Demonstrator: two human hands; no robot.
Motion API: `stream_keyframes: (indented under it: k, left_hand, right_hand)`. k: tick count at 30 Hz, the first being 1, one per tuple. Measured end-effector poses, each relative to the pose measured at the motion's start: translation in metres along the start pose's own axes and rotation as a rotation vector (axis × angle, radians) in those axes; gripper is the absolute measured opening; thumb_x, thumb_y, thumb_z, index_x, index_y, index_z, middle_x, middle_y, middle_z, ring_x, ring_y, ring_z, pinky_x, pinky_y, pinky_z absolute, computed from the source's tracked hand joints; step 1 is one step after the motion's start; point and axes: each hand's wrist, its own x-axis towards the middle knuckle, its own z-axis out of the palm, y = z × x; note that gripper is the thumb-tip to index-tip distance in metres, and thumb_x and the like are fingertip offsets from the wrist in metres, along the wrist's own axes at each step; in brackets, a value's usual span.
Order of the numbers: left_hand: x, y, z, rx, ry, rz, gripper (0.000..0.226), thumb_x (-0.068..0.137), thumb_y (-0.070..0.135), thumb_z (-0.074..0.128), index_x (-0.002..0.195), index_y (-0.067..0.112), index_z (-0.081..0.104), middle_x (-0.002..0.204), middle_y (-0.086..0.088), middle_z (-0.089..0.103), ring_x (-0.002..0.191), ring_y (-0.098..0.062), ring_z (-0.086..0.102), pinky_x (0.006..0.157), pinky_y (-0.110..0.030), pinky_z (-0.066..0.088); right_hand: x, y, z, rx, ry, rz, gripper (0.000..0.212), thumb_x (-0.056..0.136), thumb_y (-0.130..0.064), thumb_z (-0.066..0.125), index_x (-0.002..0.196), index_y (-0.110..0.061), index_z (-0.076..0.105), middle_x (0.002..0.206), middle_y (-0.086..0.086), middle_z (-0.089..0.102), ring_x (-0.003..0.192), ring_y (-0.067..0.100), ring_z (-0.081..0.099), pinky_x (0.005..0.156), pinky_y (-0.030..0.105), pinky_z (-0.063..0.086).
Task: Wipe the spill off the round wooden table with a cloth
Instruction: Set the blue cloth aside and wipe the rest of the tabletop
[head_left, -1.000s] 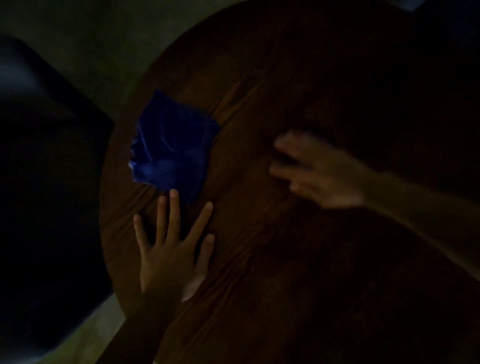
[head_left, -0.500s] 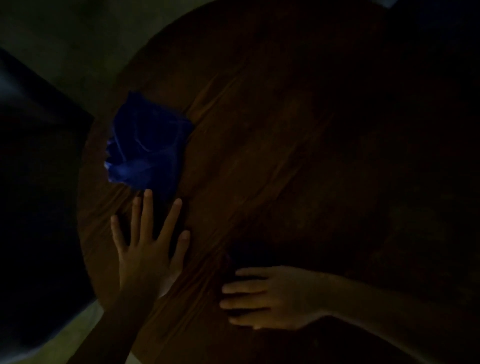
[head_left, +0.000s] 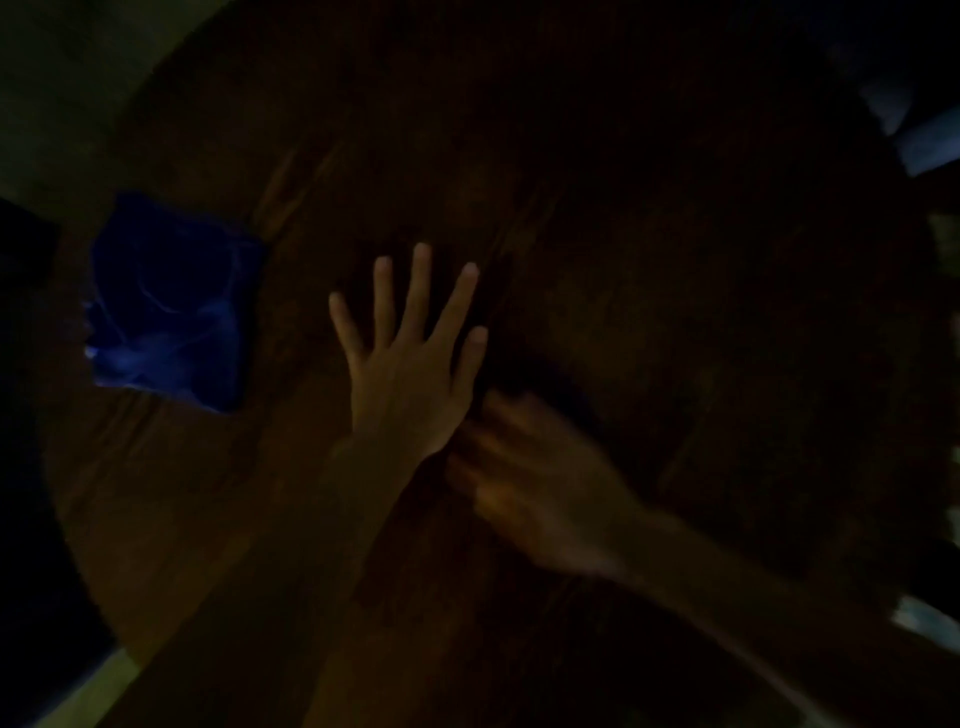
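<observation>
The scene is very dark. A crumpled blue cloth (head_left: 171, 306) lies near the left edge of the round wooden table (head_left: 649, 260). My left hand (head_left: 410, 358) rests flat on the tabletop with fingers spread, to the right of the cloth and apart from it. My right hand (head_left: 530, 483) is blurred, just right of and below the left hand, fingers apart, holding nothing. No spill can be made out in the dim light.
A dark shape (head_left: 26, 467) stands off the table's left side. Pale floor (head_left: 88, 691) shows at the bottom left. Pale objects (head_left: 924, 140) sit beyond the table's upper right edge, and another (head_left: 924, 618) at the lower right.
My left hand has moved right, away from the cloth, toward the table's middle. My right hand has swept across the table and now sits blurred beside the left one. The cloth stays put.
</observation>
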Motion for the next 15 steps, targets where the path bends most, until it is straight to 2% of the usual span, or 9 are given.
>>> stream_keyframes:
  k: [2, 3, 4, 6, 8, 10, 11, 13, 15]
  left_hand:
    - [0.018, 0.018, 0.006, 0.063, -0.019, 0.115, 0.063, 0.102, 0.064, 0.012, 0.161, 0.044, 0.001, 0.172, -0.003, -0.009, 0.156, -0.034, -0.012, 0.118, -0.072, -0.006]
    - [0.023, 0.026, 0.010, 0.088, -0.030, 0.155, 0.065, 0.101, 0.066, 0.012, 0.161, 0.044, 0.002, 0.172, -0.003, -0.008, 0.156, -0.036, -0.011, 0.117, -0.073, -0.004]
    - [0.026, 0.032, 0.014, 0.104, -0.035, 0.168, 0.066, 0.100, 0.068, 0.013, 0.161, 0.044, 0.002, 0.172, -0.003, -0.008, 0.156, -0.036, -0.011, 0.117, -0.073, -0.003]
    - [0.029, 0.038, 0.018, 0.133, -0.028, 0.150, 0.068, 0.099, 0.070, 0.014, 0.160, 0.045, 0.001, 0.172, -0.003, -0.010, 0.156, -0.037, -0.013, 0.117, -0.073, -0.003]
    - [0.030, 0.039, 0.018, 0.147, -0.037, 0.141, 0.068, 0.098, 0.072, 0.012, 0.160, 0.047, -0.002, 0.172, -0.001, -0.013, 0.156, -0.036, -0.015, 0.118, -0.072, -0.004]
    - [0.032, 0.039, 0.016, 0.152, -0.046, 0.128, 0.069, 0.097, 0.073, 0.010, 0.159, 0.048, -0.006, 0.171, 0.000, -0.017, 0.155, -0.035, -0.018, 0.118, -0.072, -0.004]
    - [0.033, 0.040, 0.015, 0.154, -0.050, 0.123, 0.069, 0.096, 0.074, 0.010, 0.158, 0.049, -0.007, 0.171, 0.000, -0.018, 0.155, -0.034, -0.019, 0.117, -0.072, -0.005]
    - [0.035, 0.041, 0.013, 0.153, -0.057, 0.117, 0.069, 0.096, 0.074, 0.009, 0.158, 0.049, -0.008, 0.170, 0.000, -0.019, 0.155, -0.034, -0.020, 0.117, -0.072, -0.005]
    - [0.033, 0.042, 0.012, 0.154, -0.058, 0.118, 0.069, 0.096, 0.074, 0.008, 0.158, 0.049, -0.006, 0.170, 0.000, -0.019, 0.155, -0.034, -0.020, 0.117, -0.072, -0.004]
  right_hand:
    - [-0.048, -0.028, 0.001, 0.010, -0.240, -0.402, 0.047, 0.101, -0.043, 0.052, 0.145, -0.028, 0.050, 0.158, 0.000, 0.044, 0.154, 0.031, 0.022, 0.125, 0.051, 0.019]
    - [-0.065, -0.021, 0.000, -0.029, -0.283, -0.494, 0.049, 0.101, -0.048, 0.050, 0.148, -0.032, 0.044, 0.159, -0.005, 0.041, 0.157, 0.027, 0.010, 0.126, 0.045, 0.014]
    - [-0.075, -0.002, -0.004, -0.068, -0.256, -0.472, 0.050, 0.102, -0.051, 0.048, 0.148, -0.036, 0.040, 0.159, -0.009, 0.041, 0.158, 0.024, -0.001, 0.126, 0.039, 0.015]
    - [-0.080, 0.056, -0.012, -0.039, -0.140, -0.288, 0.046, 0.104, -0.048, 0.045, 0.148, -0.035, 0.039, 0.160, -0.004, 0.040, 0.158, 0.020, -0.010, 0.129, 0.038, 0.016]
    - [-0.078, 0.126, -0.025, -0.031, -0.073, -0.056, 0.043, 0.108, -0.040, 0.038, 0.148, -0.027, 0.042, 0.160, 0.009, 0.038, 0.158, 0.027, 0.008, 0.129, 0.046, 0.013]
    - [-0.071, 0.190, -0.047, -0.053, 0.085, 0.353, 0.044, 0.108, -0.039, 0.036, 0.147, -0.024, 0.046, 0.158, 0.019, 0.038, 0.151, 0.042, 0.025, 0.122, 0.060, 0.023]
    - [-0.067, 0.210, -0.056, -0.035, 0.157, 0.601, 0.046, 0.107, -0.041, 0.036, 0.149, -0.025, 0.045, 0.160, 0.019, 0.035, 0.150, 0.045, 0.025, 0.120, 0.063, 0.026]
    - [-0.047, 0.225, -0.067, -0.011, 0.232, 1.093, 0.049, 0.108, -0.045, 0.030, 0.153, -0.030, 0.038, 0.166, 0.012, 0.025, 0.154, 0.041, 0.015, 0.122, 0.061, 0.024]
    - [-0.025, 0.199, -0.066, -0.038, 0.242, 1.233, 0.049, 0.108, -0.042, 0.031, 0.154, -0.027, 0.038, 0.166, 0.009, 0.026, 0.155, 0.037, 0.015, 0.124, 0.058, 0.023]
